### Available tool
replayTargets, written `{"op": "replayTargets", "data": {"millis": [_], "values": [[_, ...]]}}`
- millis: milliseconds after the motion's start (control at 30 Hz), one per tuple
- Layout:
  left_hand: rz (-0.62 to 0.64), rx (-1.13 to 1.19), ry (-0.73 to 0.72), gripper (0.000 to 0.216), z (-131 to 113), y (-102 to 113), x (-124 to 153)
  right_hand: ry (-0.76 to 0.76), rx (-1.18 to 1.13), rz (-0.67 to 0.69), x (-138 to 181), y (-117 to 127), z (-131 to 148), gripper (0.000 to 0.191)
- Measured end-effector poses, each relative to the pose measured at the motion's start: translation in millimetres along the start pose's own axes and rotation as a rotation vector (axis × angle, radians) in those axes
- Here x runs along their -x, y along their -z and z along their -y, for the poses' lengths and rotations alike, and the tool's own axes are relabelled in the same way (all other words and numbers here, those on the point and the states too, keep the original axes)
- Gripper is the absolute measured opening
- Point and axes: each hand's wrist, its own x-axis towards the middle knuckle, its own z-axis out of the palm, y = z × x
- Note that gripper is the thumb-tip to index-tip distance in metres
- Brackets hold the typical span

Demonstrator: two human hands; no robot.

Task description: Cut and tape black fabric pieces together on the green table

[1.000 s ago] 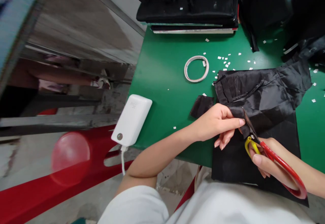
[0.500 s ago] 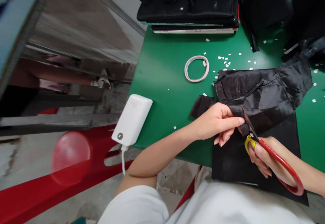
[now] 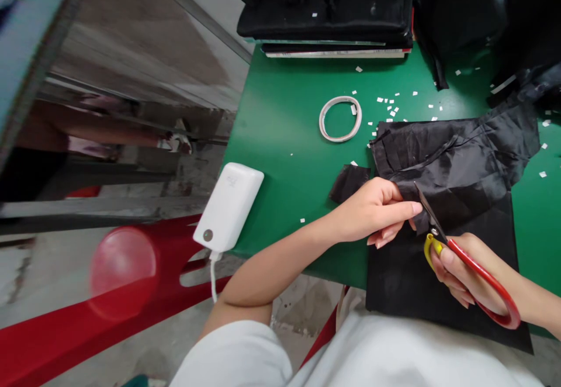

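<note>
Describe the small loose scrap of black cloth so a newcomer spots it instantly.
Start at the green table. Near its front edge the left hand pinches the large black fabric. Left of that hand's knuckles lies the small scrap, far smaller than that fabric and nearer than the white tape ring.

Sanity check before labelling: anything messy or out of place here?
White scraps lie scattered over the green table by the tape ring. The power bank hangs partly over the table's left edge. The cloth in the left hand and the scissors in the right hand look normal.
</note>
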Motion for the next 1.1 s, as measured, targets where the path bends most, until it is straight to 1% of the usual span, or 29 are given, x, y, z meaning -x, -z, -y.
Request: {"op": "replayTargets", "data": {"millis": [100, 200, 267, 433, 633, 767, 800, 933, 1100], "values": [[0.014, -0.013, -0.017, 0.032, 2.6, 2.6, -2.6, 0.002, 0.0, -0.003, -0.9, -1.0, 2.1, 0.057], [0.108, -0.014, -0.056, 0.03, 7.7, 8.1, -8.1, 0.025, 0.006, -0.007, -1.6, -0.9, 3.0, 0.056], [0.148, -0.024, -0.082, 0.029, 10.7, 11.6, -11.3, 0.029, 0.008, -0.011, -1.8, -0.4, 3.6, 0.056], [0.141, -0.069, -0.106, 0.031, 12.5, 14.4, -13.1, 0.004, 0.011, -0.01, -1.3, -0.3, 7.1, 0.058], [0.094, -0.105, -0.088, 0.031, 9.9, 11.1, -12.2, 0.004, -0.002, -0.002, -1.4, -2.3, 10.0, 0.058], [0.023, -0.146, -0.122, 0.028, 7.3, 6.8, -8.3, 0.007, -0.004, -0.014, -2.1, -2.3, 10.8, 0.058], [-0.008, -0.17, -0.143, 0.031, 6.8, 5.8, -7.2, 0.007, -0.001, -0.019, -2.1, -2.2, 10.9, 0.058], [-0.145, -0.262, -0.202, 0.054, 6.1, 3.1, -4.3, -0.004, 0.017, -0.029, -1.9, -2.0, 11.0, 0.059], [-0.208, -0.232, -0.199, 0.057, 6.3, 2.6, -4.6, -0.038, 0.036, -0.045, -3.0, -1.9, 11.6, 0.059]]}}
